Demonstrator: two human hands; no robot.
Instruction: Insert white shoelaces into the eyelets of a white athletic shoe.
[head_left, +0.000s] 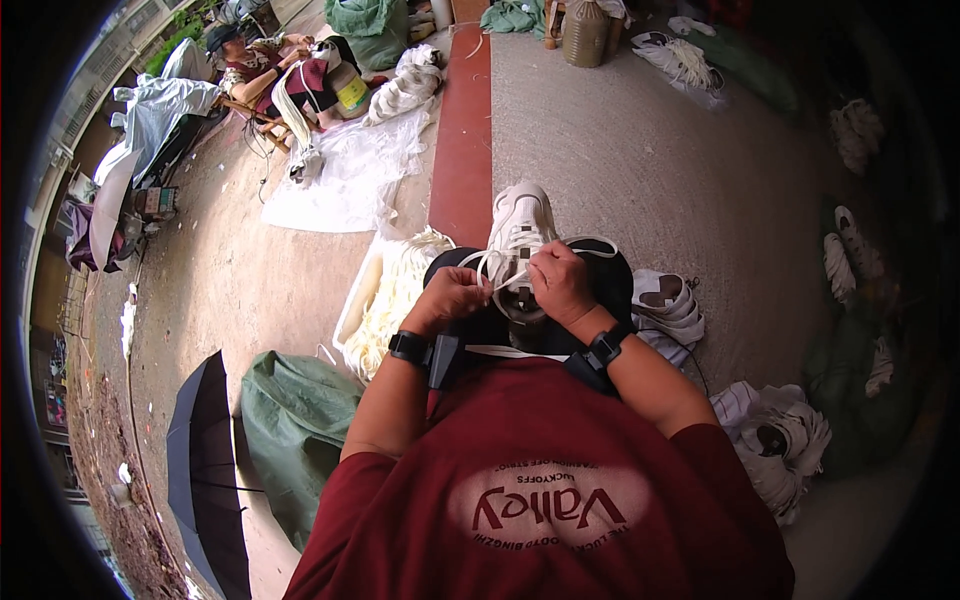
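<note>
Lace partly hidden by left hand, maroon shirt cut off below

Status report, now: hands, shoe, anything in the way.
Left hand, right hand: pinching white shoelace. Pale shoe: shoelace looping out rightward. Nothing seen blocking either hand.

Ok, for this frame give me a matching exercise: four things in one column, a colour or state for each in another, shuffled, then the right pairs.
1. Umbrella
2. Lap shoe
3. Strands
4. Left hand

A. cream, piled loosely
B. in a pinch grip
C. black, spread open
D. pale, toe toward picture top

Pairs: 1-C, 2-D, 3-A, 4-B
</note>
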